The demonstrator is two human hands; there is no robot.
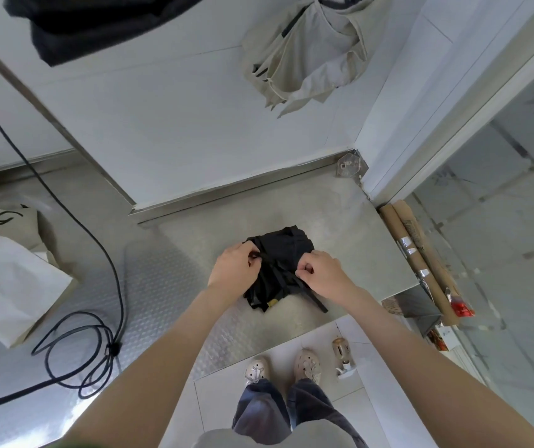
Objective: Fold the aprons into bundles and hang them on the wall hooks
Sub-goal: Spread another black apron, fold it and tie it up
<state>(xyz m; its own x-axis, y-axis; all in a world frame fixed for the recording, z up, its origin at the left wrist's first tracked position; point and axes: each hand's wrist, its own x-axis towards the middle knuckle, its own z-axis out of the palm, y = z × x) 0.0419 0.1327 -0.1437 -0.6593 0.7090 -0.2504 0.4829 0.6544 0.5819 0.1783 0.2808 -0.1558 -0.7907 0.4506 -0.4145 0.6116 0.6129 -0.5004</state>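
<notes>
- Between the two hands, what sits there?
- A soft black apron bundle point(283, 253), lumpy and squarish, on the bumpy metal counter point(168, 279). The left hand point(235, 268) and right hand point(322, 273) each pinch its flat strap point(317, 302).
- Any room?
- Smooth metal beyond the fingers, up to the wall point(194, 140). Cardboard tubes point(420, 253) lie past the right hand.

One head-worn wide-angle camera looks steeply down onto the counter point(194, 244).
</notes>
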